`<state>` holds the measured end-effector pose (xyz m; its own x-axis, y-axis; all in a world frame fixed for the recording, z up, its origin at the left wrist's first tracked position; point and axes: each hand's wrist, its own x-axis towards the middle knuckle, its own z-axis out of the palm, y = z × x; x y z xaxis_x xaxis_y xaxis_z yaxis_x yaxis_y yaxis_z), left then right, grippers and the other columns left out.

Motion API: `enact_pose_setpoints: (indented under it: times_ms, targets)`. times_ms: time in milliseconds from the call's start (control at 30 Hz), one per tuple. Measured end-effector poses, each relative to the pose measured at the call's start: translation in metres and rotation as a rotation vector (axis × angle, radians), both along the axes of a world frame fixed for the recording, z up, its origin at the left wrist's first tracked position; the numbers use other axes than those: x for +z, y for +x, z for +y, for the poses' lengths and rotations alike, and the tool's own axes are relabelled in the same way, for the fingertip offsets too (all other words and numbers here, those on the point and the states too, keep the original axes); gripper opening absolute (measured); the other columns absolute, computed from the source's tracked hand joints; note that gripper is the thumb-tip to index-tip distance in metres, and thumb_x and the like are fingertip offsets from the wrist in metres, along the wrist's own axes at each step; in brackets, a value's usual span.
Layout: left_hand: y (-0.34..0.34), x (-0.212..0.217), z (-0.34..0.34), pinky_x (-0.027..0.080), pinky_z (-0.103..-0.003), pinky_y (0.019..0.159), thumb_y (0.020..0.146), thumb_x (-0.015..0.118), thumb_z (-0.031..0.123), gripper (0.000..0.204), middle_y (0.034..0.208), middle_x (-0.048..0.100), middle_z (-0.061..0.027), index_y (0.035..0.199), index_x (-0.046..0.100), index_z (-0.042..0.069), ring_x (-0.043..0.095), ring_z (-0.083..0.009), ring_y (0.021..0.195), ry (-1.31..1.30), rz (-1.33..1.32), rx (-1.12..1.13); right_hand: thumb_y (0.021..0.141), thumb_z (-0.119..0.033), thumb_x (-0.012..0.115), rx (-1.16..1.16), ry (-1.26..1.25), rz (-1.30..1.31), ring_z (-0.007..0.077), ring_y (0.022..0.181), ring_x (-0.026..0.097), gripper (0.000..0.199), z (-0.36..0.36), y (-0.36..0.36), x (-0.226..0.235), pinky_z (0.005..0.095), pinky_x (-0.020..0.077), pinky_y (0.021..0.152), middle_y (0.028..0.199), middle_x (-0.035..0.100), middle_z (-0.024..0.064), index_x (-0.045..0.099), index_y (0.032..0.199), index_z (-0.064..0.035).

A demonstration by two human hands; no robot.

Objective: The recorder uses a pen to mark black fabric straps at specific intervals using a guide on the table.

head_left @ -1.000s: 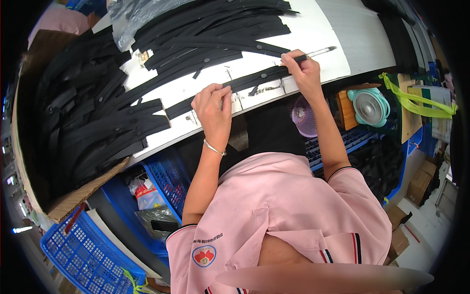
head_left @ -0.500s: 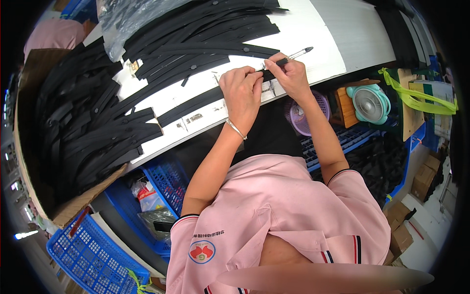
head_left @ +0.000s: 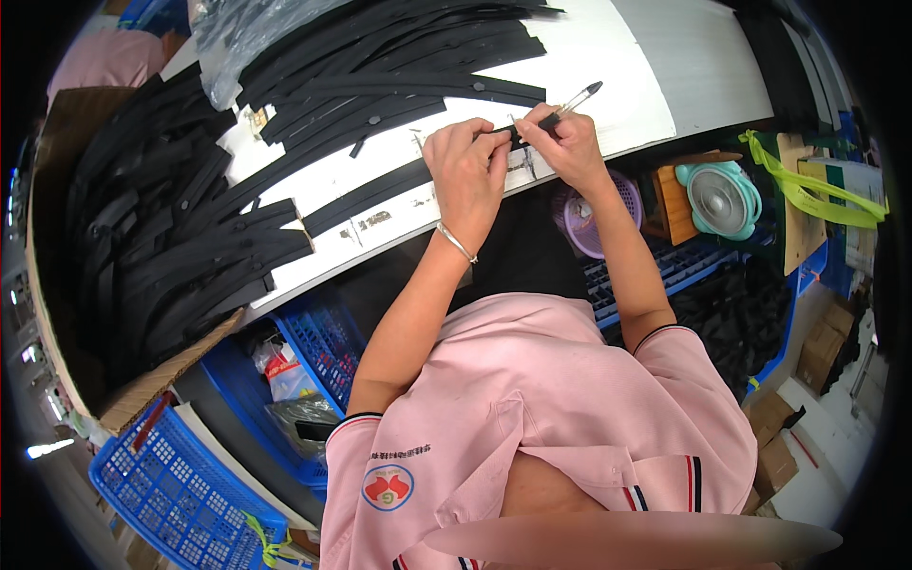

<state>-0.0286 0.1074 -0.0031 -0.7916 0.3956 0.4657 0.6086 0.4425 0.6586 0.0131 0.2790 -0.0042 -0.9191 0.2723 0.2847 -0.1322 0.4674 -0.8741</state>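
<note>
Since a second ago, the left hand has travelled right along a black strip and now sits just beside the right hand. Between the right hand's thumb and fingers a pen is pinched, its clear barrel slanting toward the far right; those fingertips are close over the strip. The left hand's fingers are bent, their tips down at the strip; whether they pinch it or only press on it, I cannot tell. A silvery bracelet circles the left wrist.

The strip lies along the near edge of a white board, running left from the hands, with dark marks on the board's near margin beside it. Beyond it, a pile of black strips spreads across the far part, and a clear plastic bag lies at the far left. More black strips fill a cardboard box at the left.

Below the near edge, a purple basket is beneath the right forearm, a teal fan stands farther right, and a blue basket sits at the near left.
</note>
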Motion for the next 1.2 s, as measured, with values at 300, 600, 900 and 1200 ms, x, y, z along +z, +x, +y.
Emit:
enact_pose_setpoints:
  times_ms: [300, 600, 900, 1200]
  targets:
    - [-0.004, -0.001, -0.007, 0.042, -0.043, 0.093, 0.081, 0.079, 0.009, 0.015, 0.104, 0.069, -0.0051, 0.096, 0.077, 0.008, 0.06, -0.0256, 0.101, 0.082, -0.015, -0.051, 0.091, -0.009, 0.072, 0.077, -0.096, -0.091, 0.0102, 0.064, 0.062, 0.013, 0.004, 0.003, 0.0, 0.0275, 0.0474, 0.059, 0.071, 0.069, 0.0044, 0.07, 0.083, 0.0007]
    - [-0.067, 0.004, -0.099, 0.028, -0.053, 0.119, 0.086, 0.069, 0.002, 0.029, 0.122, 0.066, -0.0097, 0.113, 0.075, 0.008, 0.055, -0.0316, 0.125, -0.206, 0.187, 0.37, 0.097, -0.014, 0.073, 0.003, -0.155, -0.064, 0.0085, 0.072, 0.057, 0.013, -0.008, 0.002, 0.01, 0.0238, 0.0461, 0.065, 0.089, 0.066, 0.0012, 0.071, 0.106, -0.0036]
    - [-0.084, 0.024, -0.119, 0.026, -0.048, 0.12, 0.085, 0.066, -0.001, 0.027, 0.113, 0.073, -0.004, 0.108, 0.077, 0.011, 0.061, -0.0256, 0.12, -0.113, 0.201, 0.367, 0.087, -0.023, 0.081, -0.037, 0.682, 0.061, 0.0209, 0.078, 0.068, 0.029, -0.021, -0.036, 0.021, 0.0315, 0.0534, 0.065, 0.095, 0.066, 0.0037, 0.067, 0.108, -0.0102]
    - [-0.005, 0.015, -0.071, 0.033, -0.052, 0.113, 0.089, 0.069, 0.008, 0.031, 0.124, 0.067, -0.0102, 0.12, 0.071, 0.004, 0.058, -0.0268, 0.122, -0.182, 0.058, -0.004, 0.09, -0.015, 0.079, -0.027, 0.065, -0.244, 0.0086, 0.081, 0.062, 0.026, 0.02, -0.104, 0.015, 0.0236, 0.0501, 0.073, 0.089, 0.064, -0.003, 0.07, 0.114, -0.0111]
